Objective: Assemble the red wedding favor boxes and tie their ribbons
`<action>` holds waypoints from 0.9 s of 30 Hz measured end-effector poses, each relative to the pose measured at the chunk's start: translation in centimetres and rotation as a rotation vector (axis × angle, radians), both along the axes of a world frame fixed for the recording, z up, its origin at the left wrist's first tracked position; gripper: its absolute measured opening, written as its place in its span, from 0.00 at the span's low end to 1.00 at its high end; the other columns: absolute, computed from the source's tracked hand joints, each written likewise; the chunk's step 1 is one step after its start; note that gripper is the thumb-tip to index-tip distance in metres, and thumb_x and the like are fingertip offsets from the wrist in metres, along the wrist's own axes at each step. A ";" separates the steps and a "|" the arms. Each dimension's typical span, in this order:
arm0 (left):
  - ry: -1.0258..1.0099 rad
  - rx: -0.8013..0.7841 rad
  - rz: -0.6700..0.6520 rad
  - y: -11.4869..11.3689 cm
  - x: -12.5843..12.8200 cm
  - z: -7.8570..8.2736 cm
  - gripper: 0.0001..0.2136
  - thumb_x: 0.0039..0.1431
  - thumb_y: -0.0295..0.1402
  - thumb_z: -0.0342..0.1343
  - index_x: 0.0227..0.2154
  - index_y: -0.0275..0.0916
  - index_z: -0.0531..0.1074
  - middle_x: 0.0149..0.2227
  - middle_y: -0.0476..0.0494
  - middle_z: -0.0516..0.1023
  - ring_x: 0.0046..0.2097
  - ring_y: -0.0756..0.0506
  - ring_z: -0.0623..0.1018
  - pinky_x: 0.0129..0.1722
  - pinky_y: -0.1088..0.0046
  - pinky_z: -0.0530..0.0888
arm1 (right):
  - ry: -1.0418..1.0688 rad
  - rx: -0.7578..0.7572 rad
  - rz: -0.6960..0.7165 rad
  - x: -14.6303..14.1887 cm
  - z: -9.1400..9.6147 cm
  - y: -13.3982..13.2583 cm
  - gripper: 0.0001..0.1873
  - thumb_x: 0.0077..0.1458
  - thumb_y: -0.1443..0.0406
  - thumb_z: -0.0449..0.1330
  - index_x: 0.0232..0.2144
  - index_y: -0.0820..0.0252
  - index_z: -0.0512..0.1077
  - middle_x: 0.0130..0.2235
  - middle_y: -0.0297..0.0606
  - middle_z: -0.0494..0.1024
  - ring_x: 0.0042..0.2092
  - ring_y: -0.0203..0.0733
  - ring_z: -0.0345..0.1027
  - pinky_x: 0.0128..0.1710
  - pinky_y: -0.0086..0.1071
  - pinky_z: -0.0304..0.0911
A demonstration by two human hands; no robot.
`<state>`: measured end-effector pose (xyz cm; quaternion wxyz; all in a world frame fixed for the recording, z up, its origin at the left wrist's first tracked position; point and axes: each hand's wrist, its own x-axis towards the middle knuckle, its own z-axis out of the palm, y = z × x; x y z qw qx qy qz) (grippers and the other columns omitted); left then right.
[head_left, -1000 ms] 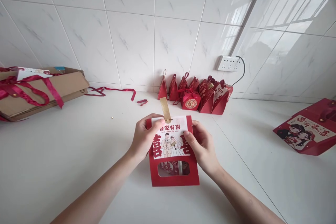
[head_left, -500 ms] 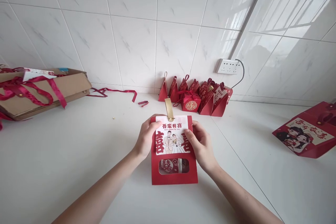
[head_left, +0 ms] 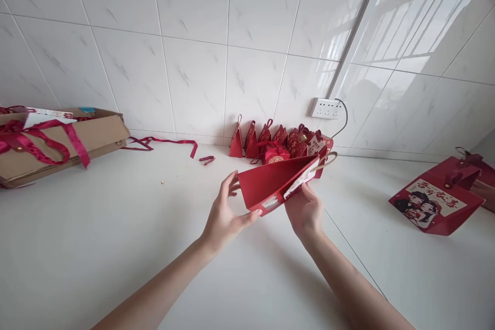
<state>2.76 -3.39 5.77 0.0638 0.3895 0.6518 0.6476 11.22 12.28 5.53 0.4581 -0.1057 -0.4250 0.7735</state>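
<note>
A red gift box (head_left: 276, 178) is tipped on its side above the white counter, its plain triangular flank turned up towards me. Its printed white card and gold loop point to the right, and the small window shows along the lower edge. My left hand (head_left: 226, 211) grips the base end, thumb below and fingers behind. Under the printed face, my right hand (head_left: 305, 211) supports the upper end; some of its fingers are hidden by the box. Whatever lies inside the box is mostly out of sight.
Several small red boxes (head_left: 251, 144) stand along the tiled wall beneath a power strip (head_left: 325, 108). To the right is a larger red box (head_left: 436, 201) with a couple picture. An open cardboard box (head_left: 77, 139) trailing red ribbon (head_left: 166, 140) sits left, near a tiny gold bead (head_left: 163, 182).
The gift box has turned from facing me upright to lying sideways, its top swinging right. My left hand has shifted to its base, and my right hand has gone beneath it.
</note>
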 end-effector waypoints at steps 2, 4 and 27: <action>0.187 0.028 0.011 -0.2 -0.2 -0.2 0.36 0.46 0.37 0.65 0.57 0.45 0.55 0.56 0.38 0.69 0.56 0.39 0.70 0.54 0.59 0.68 | 0.016 -0.020 0.034 0.0 0.0 0.1 0.12 0.46 0.63 0.57 0.37 0.54 0.69 0.44 0.38 0.77 0.44 0.46 0.72 0.37 0.39 0.69; 0.346 0.072 0.006 -0.3 -0.4 -0.5 0.34 0.47 0.36 0.65 0.56 0.46 0.57 0.57 0.37 0.68 0.57 0.38 0.70 0.54 0.59 0.68 | 0.016 -0.013 0.020 0.1 0.1 0.1 0.15 0.44 0.63 0.56 0.38 0.54 0.69 0.43 0.40 0.78 0.43 0.48 0.73 0.35 0.40 0.69; -0.794 -0.238 -0.125 0.3 -3.0 -0.1 0.25 0.50 0.59 0.45 0.28 0.40 0.65 0.17 0.54 0.64 0.15 0.53 0.56 0.16 0.75 0.57 | -0.487 0.109 0.183 0.4 1.4 -1.5 0.19 0.53 0.51 0.56 0.28 0.62 0.68 0.19 0.32 0.71 0.17 0.35 0.65 0.16 0.30 0.70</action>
